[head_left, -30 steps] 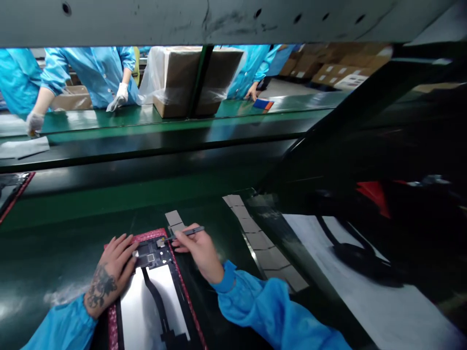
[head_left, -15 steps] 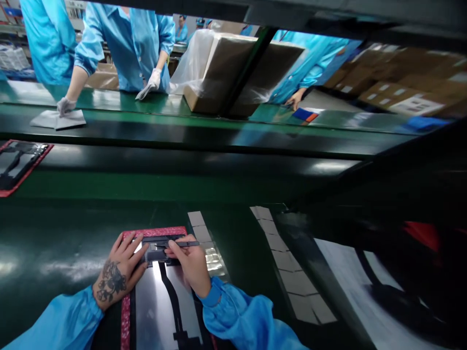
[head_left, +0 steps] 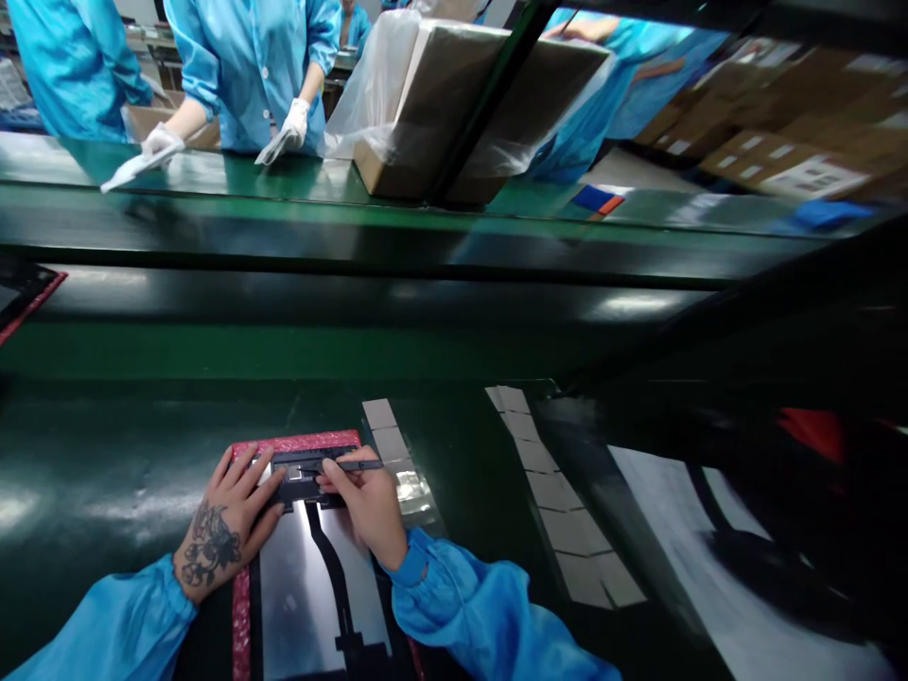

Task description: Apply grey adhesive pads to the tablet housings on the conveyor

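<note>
A flat device panel (head_left: 298, 577) with a shiny silver back and a black cable strip lies in a red-edged tray (head_left: 241, 605) on the green bench. My left hand (head_left: 227, 525) rests flat on the tray's upper left, its fingers spread beside the dark component board (head_left: 302, 473). My right hand (head_left: 365, 501) pinches dark tweezers (head_left: 351, 464), whose tip lies over that board. Beside my right hand runs a strip of grey square pads (head_left: 390, 445).
A second, longer strip of grey pads (head_left: 560, 501) lies to the right, next to a white sheet (head_left: 716, 567). Across a green conveyor (head_left: 284, 236), people in blue coats and white gloves handle paper. A bagged cardboard box (head_left: 426, 104) stands there.
My view has tilted up and left. My right hand has drawn the tweezers down closer to the board; my left hand stays on the tray. A worker across has lifted the paper.
</note>
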